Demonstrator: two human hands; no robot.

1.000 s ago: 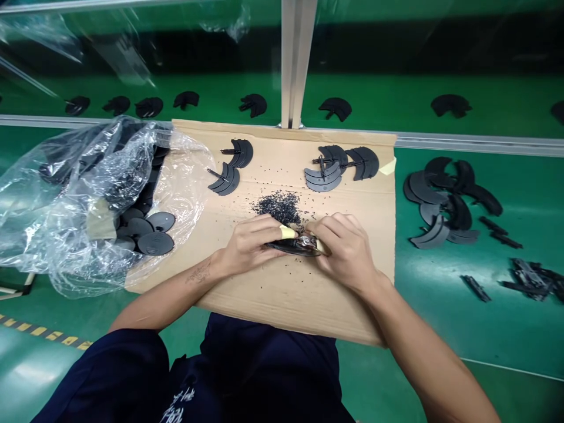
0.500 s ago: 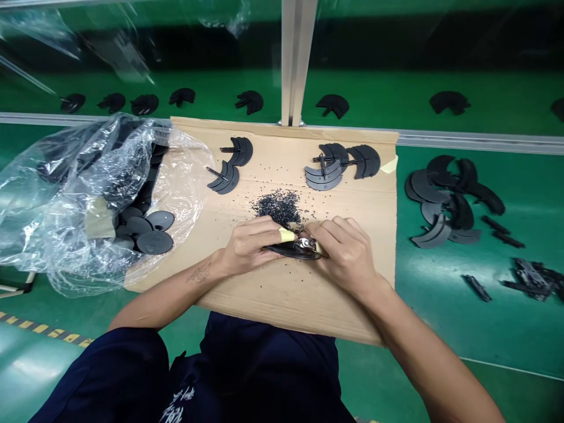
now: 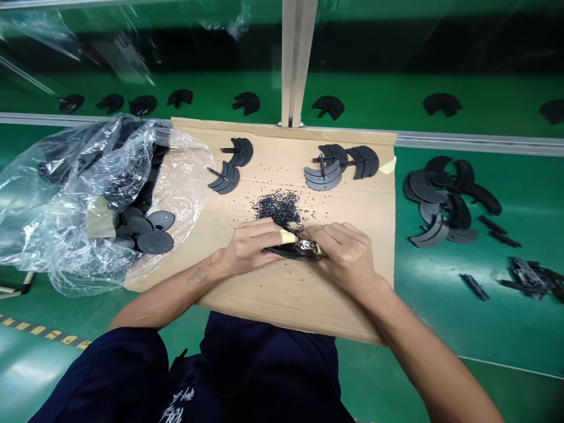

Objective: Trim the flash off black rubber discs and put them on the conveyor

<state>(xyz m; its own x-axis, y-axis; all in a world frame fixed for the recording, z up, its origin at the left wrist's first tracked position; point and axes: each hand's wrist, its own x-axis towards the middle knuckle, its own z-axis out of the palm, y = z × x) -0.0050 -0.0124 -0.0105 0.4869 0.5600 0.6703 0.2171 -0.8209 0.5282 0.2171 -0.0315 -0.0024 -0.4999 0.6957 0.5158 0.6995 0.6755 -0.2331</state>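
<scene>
The cardboard (image 3: 264,299) is matt, slightly rough brown paper; the bag (image 3: 187,176) is thin, glossy clear plastic; the discs (image 3: 155,242) are matt black plastic; the desk (image 3: 445,335) is glossy green; the clip (image 3: 304,247) is shiny metal.

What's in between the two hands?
In the head view, a black curved plastic part with a small metal piece on it sits between the left hand and the right hand. Both hands are pinching it.

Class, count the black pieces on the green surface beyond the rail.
8 black pieces: five left of the upright post, three right of it, in a row on the green surface beyond the rail. Others may be out of view.
</scene>
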